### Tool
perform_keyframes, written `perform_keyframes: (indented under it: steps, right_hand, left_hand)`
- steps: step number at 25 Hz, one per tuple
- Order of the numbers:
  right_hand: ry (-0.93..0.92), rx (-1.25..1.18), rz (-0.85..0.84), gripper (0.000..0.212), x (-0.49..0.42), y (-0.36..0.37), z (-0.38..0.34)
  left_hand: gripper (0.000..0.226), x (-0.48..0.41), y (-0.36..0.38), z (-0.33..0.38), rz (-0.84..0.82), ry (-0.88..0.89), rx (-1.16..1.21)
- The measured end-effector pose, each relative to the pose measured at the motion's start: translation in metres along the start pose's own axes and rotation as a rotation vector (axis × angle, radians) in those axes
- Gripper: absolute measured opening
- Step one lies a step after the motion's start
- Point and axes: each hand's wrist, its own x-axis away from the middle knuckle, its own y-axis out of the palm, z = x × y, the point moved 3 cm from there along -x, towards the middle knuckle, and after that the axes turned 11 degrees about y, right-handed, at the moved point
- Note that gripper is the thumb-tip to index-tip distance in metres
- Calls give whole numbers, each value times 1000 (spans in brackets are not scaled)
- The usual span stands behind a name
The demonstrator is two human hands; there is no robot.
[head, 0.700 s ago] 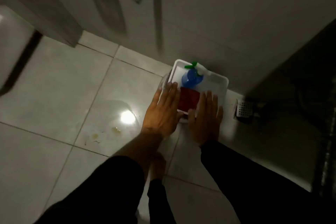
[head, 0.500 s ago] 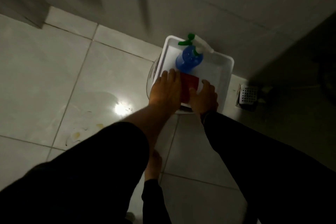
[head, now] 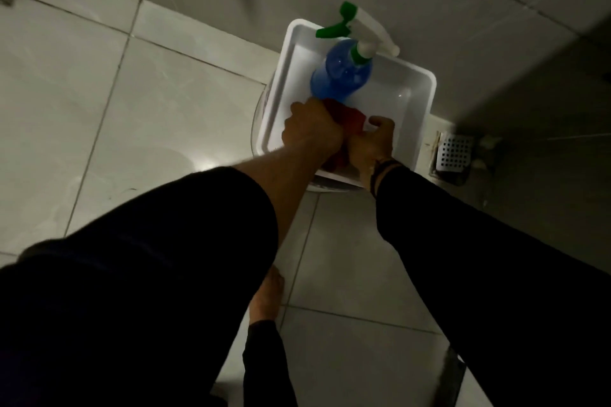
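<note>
A white plastic tub (head: 420, 99) sits on the tiled floor against the wall, on top of a round white base. Inside it stands a blue spray bottle (head: 340, 76) with a white and green trigger head. In front of the bottle lies a red cloth (head: 347, 117), bunched up. My left hand (head: 310, 129) grips the cloth's left side with curled fingers. My right hand (head: 373, 142) grips its right side, thumb up over the cloth. Part of the cloth is hidden under both hands.
A metal floor drain (head: 454, 152) sits just right of the tub. The grey wall runs behind the tub. A bare foot (head: 267, 297) stands on the light floor tiles below my arms. Dark shadow covers the right side.
Both hands went from flat and spread above the red cloth to curled around it inside the tub. The cloth is now bunched. The camera has moved closer.
</note>
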Motion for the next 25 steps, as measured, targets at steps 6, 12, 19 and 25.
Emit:
perform_keyframes:
  steps: [6, 12, 19, 25]
  right_hand:
    - [-658, 130, 22, 44, 119, -13, -21]
    - [-725, 377, -808, 54, 243, 47, 13]
    - [-574, 721, -941, 63, 282, 193, 104]
    - [-852, 963, -630, 25, 234, 340, 176]
  left_hand:
    - [37, 90, -65, 5, 144, -1, 383]
    - [14, 195, -167, -81, 183, -317, 1095]
    - [48, 259, -201, -290, 206, -524, 1485]
    - [50, 260, -138, -509, 491, -596, 738]
